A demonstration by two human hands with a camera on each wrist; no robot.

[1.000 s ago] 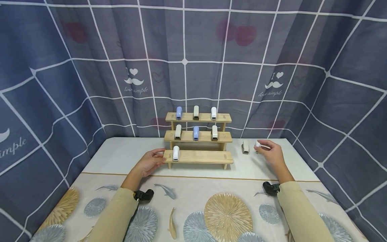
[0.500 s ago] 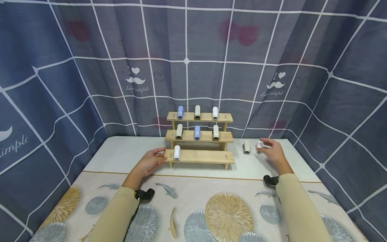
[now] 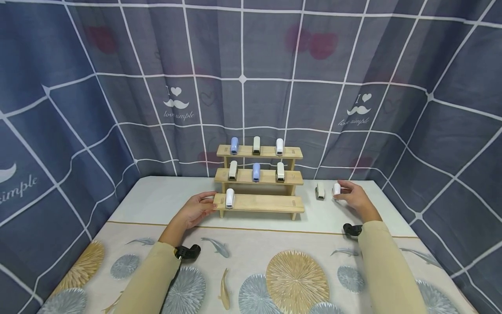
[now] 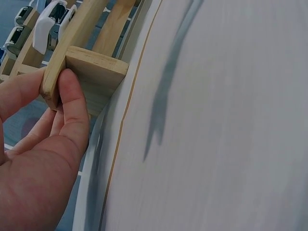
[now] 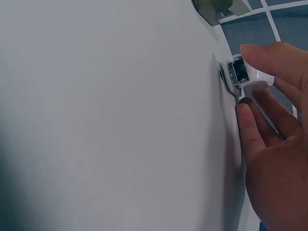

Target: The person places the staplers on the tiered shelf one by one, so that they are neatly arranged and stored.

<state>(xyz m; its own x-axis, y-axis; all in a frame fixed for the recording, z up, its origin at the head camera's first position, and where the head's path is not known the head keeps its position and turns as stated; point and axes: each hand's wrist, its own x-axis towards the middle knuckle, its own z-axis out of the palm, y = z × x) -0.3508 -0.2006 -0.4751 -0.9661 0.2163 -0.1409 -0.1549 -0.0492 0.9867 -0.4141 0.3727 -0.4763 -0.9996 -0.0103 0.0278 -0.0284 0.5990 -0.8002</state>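
Note:
My left hand pinches the left end of the lowest board of a three-tier wooden shelf; in the left wrist view the thumb and fingers lie on either side of the board. A white stapler stands at the left of that board. On the table right of the shelf, my right hand pinches another white stapler between thumb and fingers, close to the tabletop; the right wrist view shows its front end. Beside it stands a cream stapler.
The middle board carries a cream, a blue and another cream stapler. On the top board stand a blue, a cream and a white one. A checked curtain closes off the back and sides. A patterned cloth covers the table's front.
The white stapler in my right hand has turned a little and more of it shows beside the fingers. My left hand keeps its hold on the shelf. The head view has shifted slightly.

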